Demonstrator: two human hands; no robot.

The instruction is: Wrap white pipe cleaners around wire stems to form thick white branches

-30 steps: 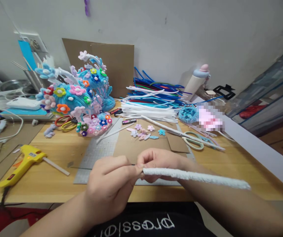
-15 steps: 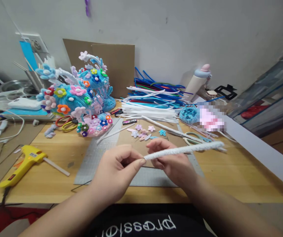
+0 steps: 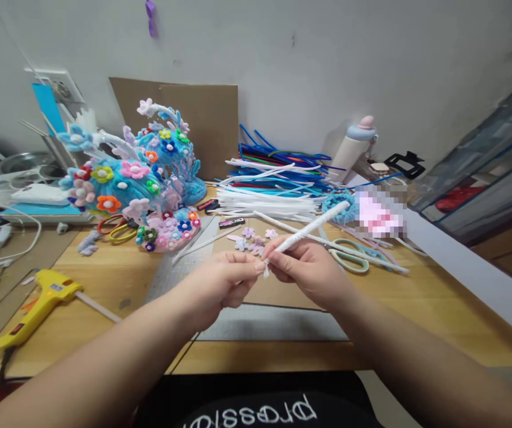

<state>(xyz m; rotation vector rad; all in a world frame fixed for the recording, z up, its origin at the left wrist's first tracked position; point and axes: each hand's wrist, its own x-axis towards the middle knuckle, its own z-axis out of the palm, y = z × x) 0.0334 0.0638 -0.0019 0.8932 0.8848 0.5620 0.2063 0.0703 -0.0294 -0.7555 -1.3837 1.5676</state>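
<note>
A white fuzzy stem [image 3: 311, 226], which looks like pipe cleaner wrapped along a rod, slants up to the right above the table. Near its lower end, my right hand [image 3: 313, 270] grips it between thumb and fingers. My left hand [image 3: 224, 282] is closed in a pinch at that same end, fingertips almost touching the right ones. A small white tip [image 3: 266, 270] pokes out between the two hands. Below my left wrist runs a thin dark wire [image 3: 184, 353]; where it joins the stem is hidden. Small fuzzy flowers and leaves [image 3: 247, 232] lie on cardboard just beyond the hands.
Two flower-covered blue fuzzy models [image 3: 124, 178] stand at the left, behind a yellow glue gun [image 3: 37, 303]. Piled pipe cleaners [image 3: 273, 202] lie at the back. Scissors [image 3: 349, 258] rest at right, near a bottle [image 3: 354, 145]. A grey cutting mat [image 3: 273, 324] lies under the cardboard [image 3: 282, 294].
The stem has swung from pointing right to slanting up and away. My right hand, loosely open beneath it half a second ago, has closed on it. The dark wire has shifted below my left wrist.
</note>
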